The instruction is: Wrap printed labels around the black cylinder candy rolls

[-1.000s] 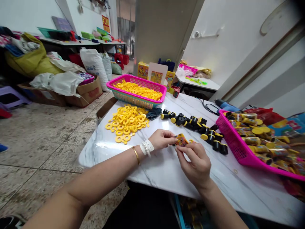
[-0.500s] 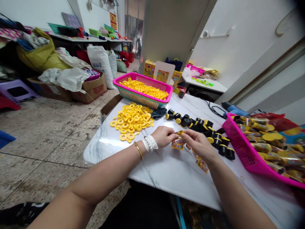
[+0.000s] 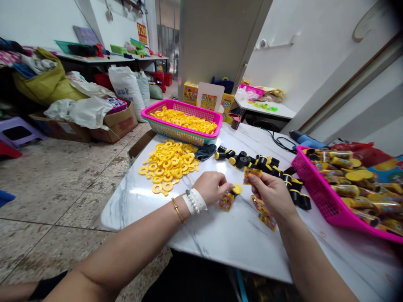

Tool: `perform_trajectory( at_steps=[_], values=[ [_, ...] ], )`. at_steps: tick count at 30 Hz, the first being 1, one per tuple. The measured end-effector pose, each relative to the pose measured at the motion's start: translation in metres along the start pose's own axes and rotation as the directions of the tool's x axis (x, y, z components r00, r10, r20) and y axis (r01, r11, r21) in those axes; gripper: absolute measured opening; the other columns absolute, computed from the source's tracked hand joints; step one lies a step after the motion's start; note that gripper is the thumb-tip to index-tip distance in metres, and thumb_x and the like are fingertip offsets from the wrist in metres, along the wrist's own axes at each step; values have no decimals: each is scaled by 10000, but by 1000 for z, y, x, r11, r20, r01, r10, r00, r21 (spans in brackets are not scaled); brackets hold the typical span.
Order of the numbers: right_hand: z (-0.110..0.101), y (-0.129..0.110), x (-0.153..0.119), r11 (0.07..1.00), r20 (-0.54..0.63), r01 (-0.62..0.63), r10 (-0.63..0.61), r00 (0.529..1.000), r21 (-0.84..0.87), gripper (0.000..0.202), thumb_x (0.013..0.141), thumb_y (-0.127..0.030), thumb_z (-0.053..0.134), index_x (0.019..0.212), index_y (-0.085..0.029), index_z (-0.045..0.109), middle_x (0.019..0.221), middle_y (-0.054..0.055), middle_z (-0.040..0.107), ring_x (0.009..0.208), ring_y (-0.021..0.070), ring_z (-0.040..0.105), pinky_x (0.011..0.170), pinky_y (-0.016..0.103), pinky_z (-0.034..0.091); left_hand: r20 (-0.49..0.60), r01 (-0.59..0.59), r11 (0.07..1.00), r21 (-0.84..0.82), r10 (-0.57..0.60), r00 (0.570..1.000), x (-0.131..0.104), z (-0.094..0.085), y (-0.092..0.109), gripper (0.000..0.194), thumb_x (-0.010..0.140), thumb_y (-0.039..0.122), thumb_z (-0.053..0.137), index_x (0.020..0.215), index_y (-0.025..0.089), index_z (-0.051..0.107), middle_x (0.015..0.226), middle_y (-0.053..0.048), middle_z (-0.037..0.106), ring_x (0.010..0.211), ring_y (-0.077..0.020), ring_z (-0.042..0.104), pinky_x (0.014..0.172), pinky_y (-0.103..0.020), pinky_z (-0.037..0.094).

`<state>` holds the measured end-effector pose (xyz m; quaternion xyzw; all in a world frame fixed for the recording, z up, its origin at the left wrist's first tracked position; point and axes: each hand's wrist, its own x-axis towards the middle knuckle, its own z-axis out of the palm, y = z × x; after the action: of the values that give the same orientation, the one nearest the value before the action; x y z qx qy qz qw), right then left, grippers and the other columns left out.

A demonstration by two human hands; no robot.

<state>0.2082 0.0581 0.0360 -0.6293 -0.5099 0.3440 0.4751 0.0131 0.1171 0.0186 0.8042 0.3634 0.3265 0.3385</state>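
Pinching printed labels (image 3: 252,172) | right fingers (image 3: 257,184) | left fingers (image 3: 227,186) beside yellow-capped cylinder (image 3: 237,190)

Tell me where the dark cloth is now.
Mid-picture in the head view, the dark cloth lies on the tabletop, yellow rings to its left, black cylinders to its right, a pink basket just behind.
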Motion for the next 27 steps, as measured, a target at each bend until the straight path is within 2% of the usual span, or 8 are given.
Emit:
perform_trajectory(
  at_steps=[2,6,10,15,20,22,25,27],
  values=[
    [5,2,-5,995,49,-42,38,998,85,418,826,-584,661,725,-180,627,484,-48,432,404,79,322,378,226,212,-140,-42,995,-88,30,990,-2,-2,7,256,857,374,640,713,166,681,684,-30,660,596,-131,535,601,-257,377],
    [18,8,-12,990,112,-36,21,994,135,493,871,-633,576,649,-193,549,444,-48,391,400,84,286,392,241,188,-224,-102,956,-277,39,974,-8,-3,18,304,909,395,571,758,162,696,688,-34,672,622,-132,573,603,-243,422],
    [25,10,-13,997,80,36,-42,996,73,520,905,-643,507,646,-195,565,458,-35,404,420,103,309,413,258,231,-265,-152,939,-309,68,962,-13,-2,24,302,899,378,604,725,160,720,689,-53,684,638,-145,593,626,-261,454],
    [29,3,-19,986,33,156,-154,988,-65,509,933,-599,487,637,-197,587,502,-18,441,472,124,378,468,271,318,-368,-196,931,-307,74,927,-15,-4,29,248,867,342,660,717,165,746,659,-46,666,608,-138,579,594,-262,445],
    [33,2,-23,930,29,280,-281,959,-239,509,958,-547,455,589,-208,544,528,-3,477,511,140,437,516,281,352,-242,-79,958,-275,10,970,-13,-1,25,196,841,325,687,744,192,793,650,-38,672,624,-140,602,615,-255,456],
    [32,4,-22,904,49,308,-307,950,-296,445,946,-526,495,651,-206,588,568,4,527,549,151,477,541,283,374,-203,-16,958,-288,-45,978,-11,0,21,149,815,302,713,755,199,801,670,-34,682,649,-143,614,639,-254,463],
    [28,7,-18,926,47,283,-280,959,-250,307,899,-492,598,801,-205,646,665,18,611,600,163,529,555,279,411,-180,65,946,-319,-128,975,-6,1,15,89,774,260,744,761,196,803,717,-32,695,677,-145,616,655,-252,463],
    [26,8,-16,949,16,256,-257,966,-182,270,884,-463,631,824,-201,655,693,25,637,601,161,546,549,277,428,-166,92,936,-339,-155,974,-4,1,12,76,757,252,755,753,191,801,746,-33,703,683,-142,605,649,-250,457]
  ],
)
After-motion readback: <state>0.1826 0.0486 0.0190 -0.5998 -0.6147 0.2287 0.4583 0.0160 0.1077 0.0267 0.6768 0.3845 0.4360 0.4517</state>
